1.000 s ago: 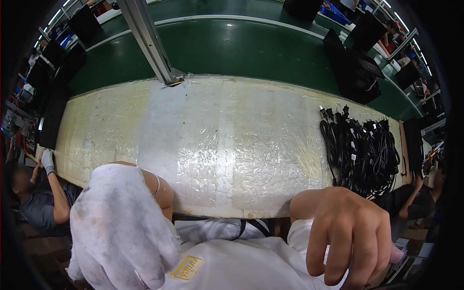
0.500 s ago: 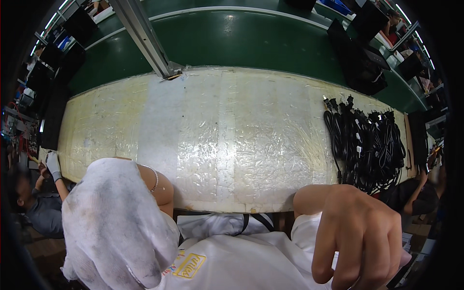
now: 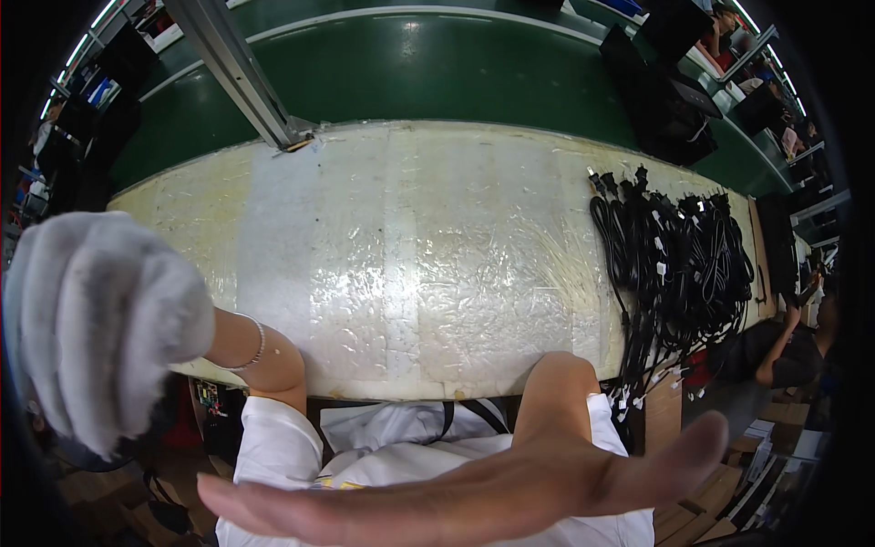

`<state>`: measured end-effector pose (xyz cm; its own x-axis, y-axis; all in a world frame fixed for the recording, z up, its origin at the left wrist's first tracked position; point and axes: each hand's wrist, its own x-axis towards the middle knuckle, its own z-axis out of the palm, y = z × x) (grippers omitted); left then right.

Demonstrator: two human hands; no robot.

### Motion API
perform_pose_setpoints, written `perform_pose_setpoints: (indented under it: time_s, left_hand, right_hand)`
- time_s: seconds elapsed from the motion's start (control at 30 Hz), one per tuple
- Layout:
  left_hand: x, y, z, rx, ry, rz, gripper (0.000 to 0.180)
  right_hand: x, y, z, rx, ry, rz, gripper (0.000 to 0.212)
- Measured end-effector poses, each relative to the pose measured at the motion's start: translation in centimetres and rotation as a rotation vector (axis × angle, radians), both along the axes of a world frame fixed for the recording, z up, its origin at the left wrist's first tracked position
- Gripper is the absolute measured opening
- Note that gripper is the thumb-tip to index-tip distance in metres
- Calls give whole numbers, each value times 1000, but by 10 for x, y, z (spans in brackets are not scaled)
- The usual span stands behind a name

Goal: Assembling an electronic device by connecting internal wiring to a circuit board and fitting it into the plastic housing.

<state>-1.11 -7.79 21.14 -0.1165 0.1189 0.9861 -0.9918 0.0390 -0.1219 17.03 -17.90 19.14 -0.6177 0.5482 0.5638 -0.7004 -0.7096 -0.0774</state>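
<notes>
A: Head view: what has changed since half a second ago?
B: The left hand [image 3: 105, 324], in a smudged white knit glove, has swung up and outward to the left. The bare right hand [image 3: 456, 501], fingers drooping then, is now stretched level across the bottom.
A: Holding anything?
B: The right is flat, fingers together, thumb spread away, nothing seen in it. The left's fingers curl loosely; I cannot tell whether it grips anything.
A: Containers?
B: A blue plastic bin [image 3: 622, 7], cut off at the top right; its contents are too small to tell.
A: And the black coiled cords [image 3: 684, 264]?
B: Heaped, tangled and glossy, on the right of the pale film-covered bench [image 3: 365, 310], with white connectors [image 3: 623, 401] hanging past its near edge.
</notes>
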Motion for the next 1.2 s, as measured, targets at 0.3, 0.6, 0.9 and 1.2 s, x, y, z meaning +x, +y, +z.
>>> perform_pose_setpoints:
  time_s: [0.3,0.6,0.9,1.2]
  left_hand:
    - [-19,-15,17,-451,487,86,20]
    - [-32,-25,23,-539,391,212,20]
    - [-70,-88,13,-754,73,2321,26]
    - [-245,-176,-167,-1204,800,3596,73]
  right_hand:
    - [22,44,18,311,-120,215,130]
    - [30,60,17,634,-66,-124,125]
    - [81,68,25,1481,-369,-1898,33]
    - [89,51,31,1498,-245,-1728,31]
